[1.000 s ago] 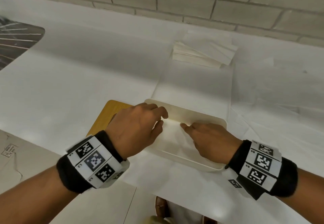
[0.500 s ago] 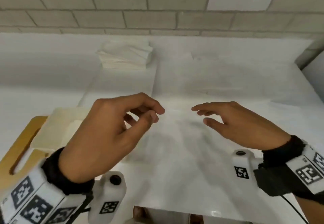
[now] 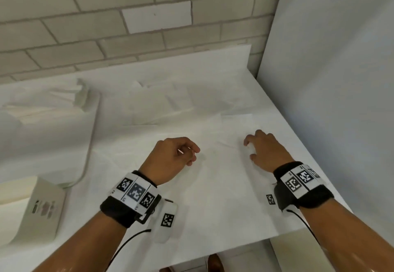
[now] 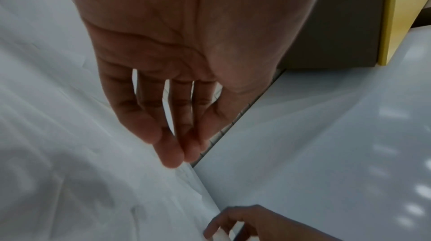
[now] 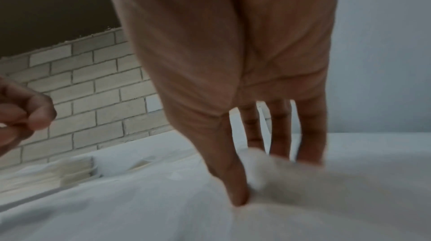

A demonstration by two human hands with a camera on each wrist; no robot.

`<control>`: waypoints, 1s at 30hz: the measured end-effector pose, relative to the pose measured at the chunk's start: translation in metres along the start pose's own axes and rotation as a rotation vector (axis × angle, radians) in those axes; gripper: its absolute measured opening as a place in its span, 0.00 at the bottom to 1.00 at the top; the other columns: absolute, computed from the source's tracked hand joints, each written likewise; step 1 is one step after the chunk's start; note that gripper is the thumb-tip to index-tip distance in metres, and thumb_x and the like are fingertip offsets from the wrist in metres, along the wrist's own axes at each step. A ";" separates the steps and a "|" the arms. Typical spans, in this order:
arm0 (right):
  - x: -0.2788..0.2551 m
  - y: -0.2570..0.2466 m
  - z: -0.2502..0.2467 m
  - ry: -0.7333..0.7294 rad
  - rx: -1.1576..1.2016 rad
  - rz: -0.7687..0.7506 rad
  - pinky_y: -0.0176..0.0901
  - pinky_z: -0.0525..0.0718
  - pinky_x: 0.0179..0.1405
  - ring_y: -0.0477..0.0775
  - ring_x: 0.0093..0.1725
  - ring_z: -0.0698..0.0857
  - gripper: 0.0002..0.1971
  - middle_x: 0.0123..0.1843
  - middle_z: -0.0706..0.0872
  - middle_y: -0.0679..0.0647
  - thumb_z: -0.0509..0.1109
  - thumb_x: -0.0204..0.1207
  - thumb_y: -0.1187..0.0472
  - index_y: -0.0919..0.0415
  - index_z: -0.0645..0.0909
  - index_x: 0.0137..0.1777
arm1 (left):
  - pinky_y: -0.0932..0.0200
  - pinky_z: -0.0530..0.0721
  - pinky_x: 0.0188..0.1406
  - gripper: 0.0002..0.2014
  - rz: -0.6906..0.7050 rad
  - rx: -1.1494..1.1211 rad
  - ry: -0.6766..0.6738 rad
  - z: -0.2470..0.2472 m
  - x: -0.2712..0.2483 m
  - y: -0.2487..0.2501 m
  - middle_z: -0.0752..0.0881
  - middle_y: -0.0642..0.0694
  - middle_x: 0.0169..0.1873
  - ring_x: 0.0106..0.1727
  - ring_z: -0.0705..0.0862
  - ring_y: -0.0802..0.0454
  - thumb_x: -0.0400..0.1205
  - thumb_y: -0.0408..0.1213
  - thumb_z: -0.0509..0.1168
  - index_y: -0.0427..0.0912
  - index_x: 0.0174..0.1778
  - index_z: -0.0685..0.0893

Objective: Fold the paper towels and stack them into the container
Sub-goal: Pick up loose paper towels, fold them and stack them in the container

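White paper sheet (image 3: 213, 135), unfolded, lying flat on the worktop (image 3: 53, 143); landmark for all entries below.

- Right hand (image 3: 266, 150): at the sheet's right edge. Thumb and fingers (image 5: 235, 186) pressed down and bunching a tuft of paper between them; a pinch is forming.
- Left hand (image 3: 172, 158): above the sheet's left part, apart from it. Fingers loosely curled, thumb near fingertips, holding nothing.
- Stack of paper towels (image 3: 51, 103): well left of the sheet, toward the brick wall (image 3: 128, 26).
- Container (image 3: 40, 205): left of the sheet, at the worktop's near edge; contents not visible.

Handling note (judgement): step in hand is picking up the sheet to fold it. Left hand should take the opposite edge, both lifting evenly; thin paper tears or creases askew if dragged one-sided.
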State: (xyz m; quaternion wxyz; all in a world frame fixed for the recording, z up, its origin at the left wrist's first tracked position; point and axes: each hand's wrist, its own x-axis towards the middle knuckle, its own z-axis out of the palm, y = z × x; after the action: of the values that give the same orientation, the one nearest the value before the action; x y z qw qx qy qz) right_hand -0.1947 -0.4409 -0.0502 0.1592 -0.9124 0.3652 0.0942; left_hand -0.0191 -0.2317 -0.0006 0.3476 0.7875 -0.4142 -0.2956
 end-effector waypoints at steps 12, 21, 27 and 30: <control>-0.050 -0.011 -0.051 0.398 0.654 -0.197 0.25 0.80 0.42 0.46 0.44 0.84 0.13 0.47 0.86 0.48 0.71 0.77 0.70 0.50 0.85 0.51 | 0.73 0.80 0.39 0.10 0.063 0.029 -0.043 0.012 -0.014 0.007 0.90 0.54 0.44 0.42 0.89 0.60 0.86 0.33 0.64 0.51 0.53 0.88; -0.061 -0.051 -0.081 0.597 0.870 -0.444 0.43 0.83 0.51 0.48 0.50 0.83 0.20 0.46 0.83 0.48 0.64 0.74 0.80 0.53 0.84 0.50 | 0.64 0.82 0.60 0.21 0.258 0.082 0.124 0.016 0.000 0.032 0.80 0.57 0.66 0.62 0.81 0.64 0.84 0.46 0.70 0.52 0.73 0.76; -0.062 -0.084 -0.103 0.585 1.138 -0.706 0.40 0.80 0.54 0.51 0.47 0.80 0.23 0.43 0.82 0.49 0.62 0.70 0.88 0.57 0.81 0.48 | 0.78 0.74 0.59 0.34 0.283 -0.126 0.142 0.003 0.019 0.074 0.80 0.59 0.70 0.63 0.78 0.69 0.77 0.45 0.79 0.54 0.78 0.73; -0.057 -0.084 -0.103 0.527 1.319 -0.720 0.48 0.80 0.58 0.51 0.50 0.80 0.17 0.48 0.83 0.50 0.68 0.71 0.78 0.57 0.80 0.52 | 0.58 0.84 0.47 0.11 0.226 -0.275 0.183 -0.018 0.017 0.078 0.92 0.50 0.44 0.43 0.87 0.58 0.75 0.39 0.81 0.47 0.51 0.91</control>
State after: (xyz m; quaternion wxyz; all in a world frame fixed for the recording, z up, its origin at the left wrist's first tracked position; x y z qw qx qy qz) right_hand -0.1713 -0.3845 0.0804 0.5955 -0.6842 0.0541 -0.4176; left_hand -0.0318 -0.2729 0.0685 0.5190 0.7048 -0.4224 -0.2355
